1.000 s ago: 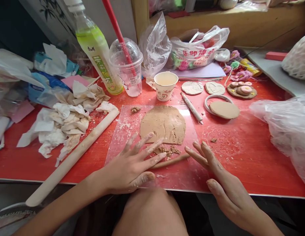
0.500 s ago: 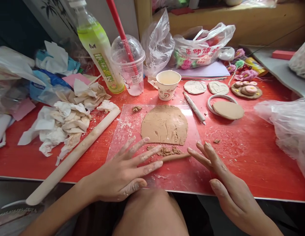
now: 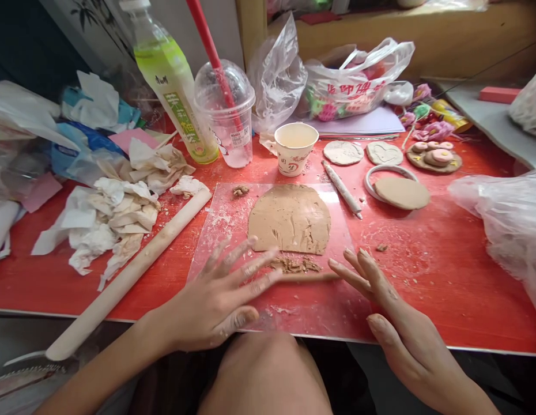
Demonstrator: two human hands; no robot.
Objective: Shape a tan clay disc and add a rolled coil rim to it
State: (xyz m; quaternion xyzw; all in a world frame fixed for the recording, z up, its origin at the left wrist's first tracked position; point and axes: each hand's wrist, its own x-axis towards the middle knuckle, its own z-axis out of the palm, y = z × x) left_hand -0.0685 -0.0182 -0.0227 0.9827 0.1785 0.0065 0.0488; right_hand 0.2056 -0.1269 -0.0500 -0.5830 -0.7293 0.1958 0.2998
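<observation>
My left hand (image 3: 227, 297) lies palm down with its fingers spread, the fingertips over the left end of a thin brown clay roll (image 3: 309, 277). At the roll's right end are the fingertips of my right hand (image 3: 389, 305), its fingers stretched out and thumb apart. Part of the roll is hidden under the fingers. Just beyond it are clay scraps (image 3: 294, 265) and a flat clay slab (image 3: 289, 222) with a straight near edge and a rounded far edge. All of these rest on a clear plastic sheet (image 3: 216, 216).
A wooden rolling pin (image 3: 134, 271) slants across the left, beside crumpled tissues (image 3: 116, 213). Behind the slab stand a paper cup (image 3: 295, 155), a plastic cup (image 3: 227, 138) and a bottle (image 3: 173, 92). To the right are a clay-smeared stick (image 3: 342, 190), a clay disc (image 3: 402, 192) and a plastic bag (image 3: 505, 225).
My left hand has shifted slightly back and to the left. The clay roll has turned to lie nearly level, while my right hand stays almost in place.
</observation>
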